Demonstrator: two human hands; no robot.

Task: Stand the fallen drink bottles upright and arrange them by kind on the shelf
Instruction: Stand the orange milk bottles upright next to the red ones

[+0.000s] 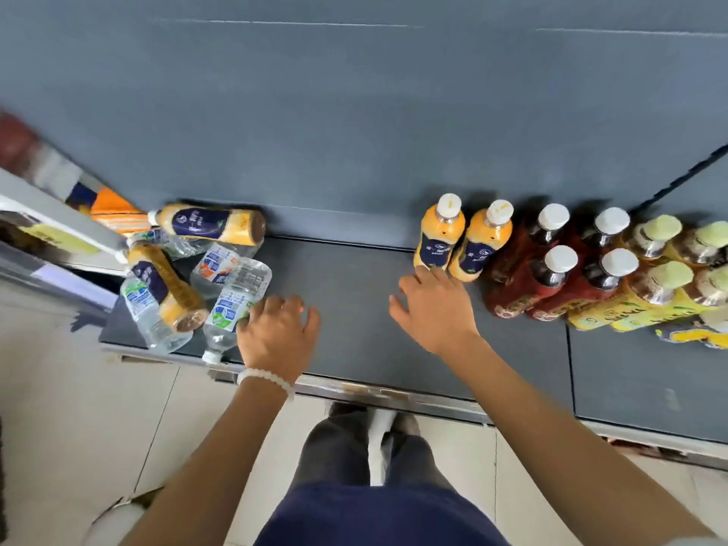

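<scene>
On the grey shelf (354,301), a heap of fallen bottles lies at the left: two orange juice bottles (212,224) (167,287) and several clear water bottles (234,305). My left hand (277,334) touches the nearest water bottle with loosely bent fingers, not gripping it. Two orange juice bottles (439,238) (482,246) stand upright at the right. My right hand (431,309) reaches to the base of the left one, fingertips touching it, fingers relaxed.
To the right of the juice stand several dark bottles with red labels (547,269) and several yellow-labelled tea bottles (662,285). The shelf's metal front edge (374,392) runs below my hands. Another shelf unit (51,226) stands at the left. A tiled floor lies below.
</scene>
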